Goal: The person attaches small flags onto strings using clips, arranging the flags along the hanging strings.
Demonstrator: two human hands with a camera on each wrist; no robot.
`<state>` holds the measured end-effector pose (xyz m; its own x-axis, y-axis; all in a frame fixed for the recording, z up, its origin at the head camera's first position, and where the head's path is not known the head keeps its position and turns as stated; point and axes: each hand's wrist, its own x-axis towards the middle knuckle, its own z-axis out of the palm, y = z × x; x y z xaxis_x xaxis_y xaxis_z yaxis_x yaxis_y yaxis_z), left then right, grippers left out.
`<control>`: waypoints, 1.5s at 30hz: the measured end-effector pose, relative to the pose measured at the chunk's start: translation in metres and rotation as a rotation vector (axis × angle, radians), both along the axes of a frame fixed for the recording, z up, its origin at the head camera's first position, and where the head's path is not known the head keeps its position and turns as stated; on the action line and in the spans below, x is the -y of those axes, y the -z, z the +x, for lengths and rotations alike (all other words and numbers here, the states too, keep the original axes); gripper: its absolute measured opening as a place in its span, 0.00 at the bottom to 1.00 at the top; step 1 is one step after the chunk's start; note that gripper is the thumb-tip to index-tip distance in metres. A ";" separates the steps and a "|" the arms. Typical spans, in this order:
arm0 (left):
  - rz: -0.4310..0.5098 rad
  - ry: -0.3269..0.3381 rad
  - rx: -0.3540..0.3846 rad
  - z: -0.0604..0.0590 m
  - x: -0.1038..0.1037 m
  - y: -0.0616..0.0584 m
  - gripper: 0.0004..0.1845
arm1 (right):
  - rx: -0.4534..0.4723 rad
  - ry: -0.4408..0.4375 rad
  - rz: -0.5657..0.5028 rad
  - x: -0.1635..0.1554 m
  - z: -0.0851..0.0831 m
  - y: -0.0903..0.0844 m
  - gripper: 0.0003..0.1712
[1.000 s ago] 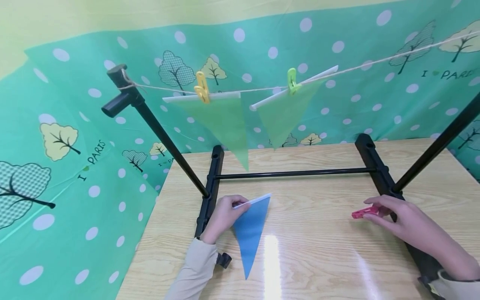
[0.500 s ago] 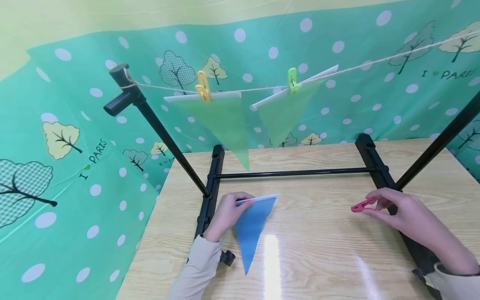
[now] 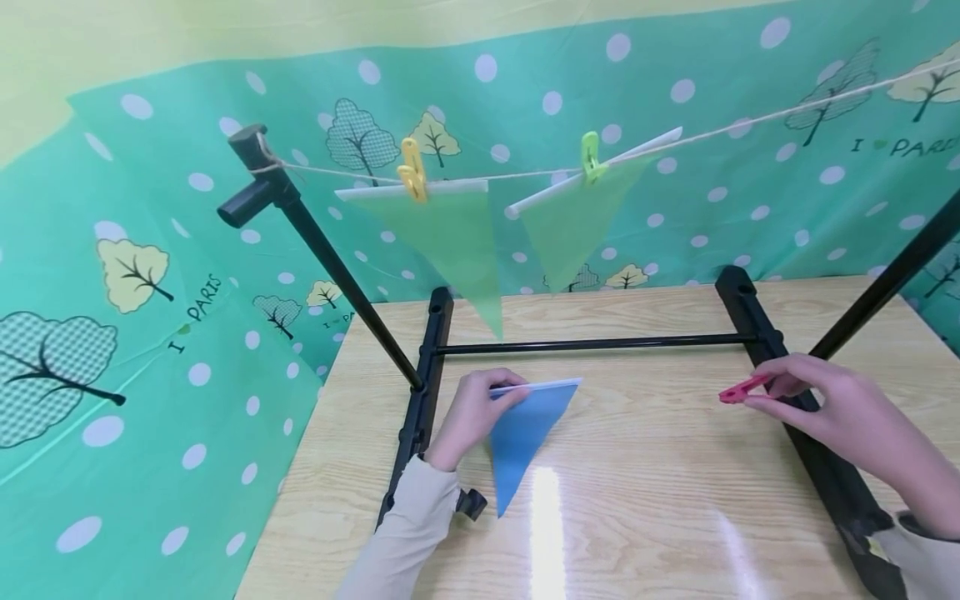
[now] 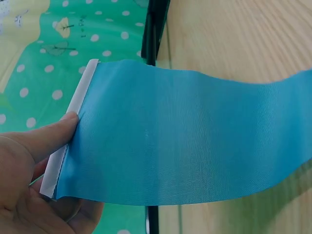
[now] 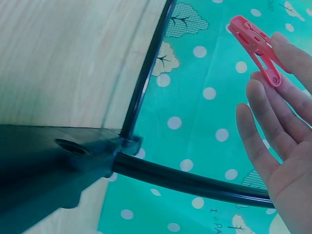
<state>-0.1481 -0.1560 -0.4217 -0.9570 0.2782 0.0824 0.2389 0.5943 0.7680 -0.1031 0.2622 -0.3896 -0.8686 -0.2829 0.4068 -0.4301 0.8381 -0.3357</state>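
A blue triangular pennant (image 3: 527,433) with a white top band (image 4: 73,114) hangs from my left hand (image 3: 476,417), which pinches the band near its left end between thumb and fingers. In the left wrist view the blue cloth (image 4: 170,136) spreads out to the right, its tip beyond the frame. My right hand (image 3: 840,404) pinches a red clothespin (image 3: 742,389) between thumb and fingertips, over the right foot of the black stand. Seen from the right wrist, the clothespin (image 5: 256,48) points up and left, and the other fingers are spread.
A white string (image 3: 750,123) runs across a black stand (image 3: 352,292). On it hang two green pennants (image 3: 450,242), one under a yellow clothespin (image 3: 412,171), one under a green clothespin (image 3: 592,158). A low black crossbar (image 3: 600,343) joins the stand's feet above the wooden table (image 3: 637,483).
My left hand has risen and shifted slightly right with the blue pennant, whose band is now nearer level. My right hand has lifted a little with the red clothespin.
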 end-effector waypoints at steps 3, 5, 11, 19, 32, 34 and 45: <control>0.006 0.018 -0.006 -0.003 -0.007 -0.004 0.09 | -0.035 -0.015 0.000 0.000 -0.001 -0.004 0.25; 0.008 0.020 -0.002 -0.004 -0.011 -0.007 0.08 | -0.041 -0.015 0.008 0.000 -0.001 -0.007 0.27; 0.014 0.029 -0.006 -0.005 -0.021 -0.012 0.08 | -0.023 0.019 0.049 -0.003 0.000 -0.017 0.27; 0.027 0.040 -0.043 -0.006 -0.035 -0.019 0.07 | -0.066 0.035 0.081 -0.006 -0.002 -0.033 0.27; 0.069 0.062 -0.060 -0.008 -0.048 -0.027 0.07 | -0.127 0.033 0.072 0.002 -0.007 -0.053 0.24; 0.076 0.062 -0.060 -0.008 -0.050 -0.028 0.07 | -0.138 0.028 0.085 0.002 -0.008 -0.055 0.24; 0.092 0.086 -0.108 -0.011 -0.063 -0.033 0.07 | -0.159 0.037 0.125 0.005 -0.012 -0.071 0.24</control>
<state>-0.1589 -0.0934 -0.3883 -0.9142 0.3451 0.2126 0.3700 0.4963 0.7853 -0.1148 0.2568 -0.3182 -0.8074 -0.3082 0.5032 -0.4370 0.8853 -0.1590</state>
